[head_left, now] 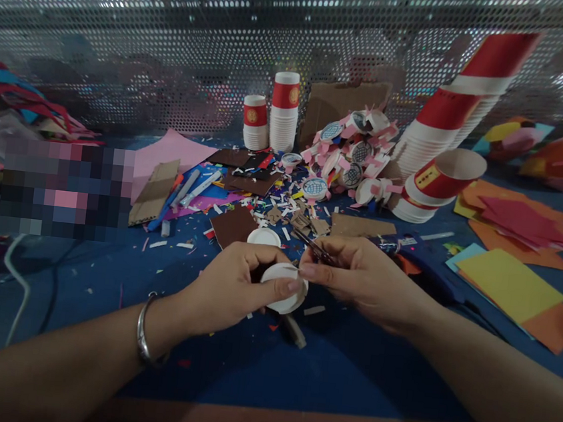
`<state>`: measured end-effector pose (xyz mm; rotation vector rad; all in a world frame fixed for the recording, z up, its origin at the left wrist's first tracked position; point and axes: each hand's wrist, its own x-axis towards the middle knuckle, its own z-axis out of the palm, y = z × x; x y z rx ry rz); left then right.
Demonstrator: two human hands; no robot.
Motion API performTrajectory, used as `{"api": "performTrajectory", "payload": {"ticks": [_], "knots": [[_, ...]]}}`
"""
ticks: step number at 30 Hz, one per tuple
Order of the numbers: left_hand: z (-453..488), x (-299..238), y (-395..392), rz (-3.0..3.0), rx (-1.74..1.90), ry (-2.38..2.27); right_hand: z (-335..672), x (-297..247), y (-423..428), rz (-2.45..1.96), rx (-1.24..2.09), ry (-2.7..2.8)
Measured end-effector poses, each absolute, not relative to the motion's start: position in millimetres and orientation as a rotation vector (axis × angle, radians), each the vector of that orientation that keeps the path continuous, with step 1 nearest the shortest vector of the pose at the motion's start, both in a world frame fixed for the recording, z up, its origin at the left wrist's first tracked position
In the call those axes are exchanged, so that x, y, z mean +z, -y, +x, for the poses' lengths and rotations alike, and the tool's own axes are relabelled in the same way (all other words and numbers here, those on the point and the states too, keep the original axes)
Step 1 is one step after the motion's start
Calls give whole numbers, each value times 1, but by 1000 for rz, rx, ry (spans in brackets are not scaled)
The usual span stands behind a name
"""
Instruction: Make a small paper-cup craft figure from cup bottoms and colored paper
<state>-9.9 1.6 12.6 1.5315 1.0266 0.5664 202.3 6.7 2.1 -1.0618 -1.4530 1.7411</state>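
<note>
A white round piece [286,303] is being gripped by the left hand [233,283] above the blue table [343,385]. Just beside it, the right hand [355,272] is holding a dark thin tool [318,250]. Behind, a heap of pink-tabbed discs [348,152] is lying near stacked red-white cups [435,116].

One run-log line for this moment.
left hand: holds white disc | right hand: holds dark tool near disc edge | nearby: second white disc, brown card
</note>
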Motion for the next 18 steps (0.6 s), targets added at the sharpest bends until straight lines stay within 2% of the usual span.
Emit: {"api": "performTrajectory", "payload": {"ticks": [11,18], "knots": [[-11,14,-3,1598,747,-1099,202,5,-6,-1081,1435,1688],[-12,15,-4,1566,669,-1086,202,5,-5,-1112,1448,1742]]}}
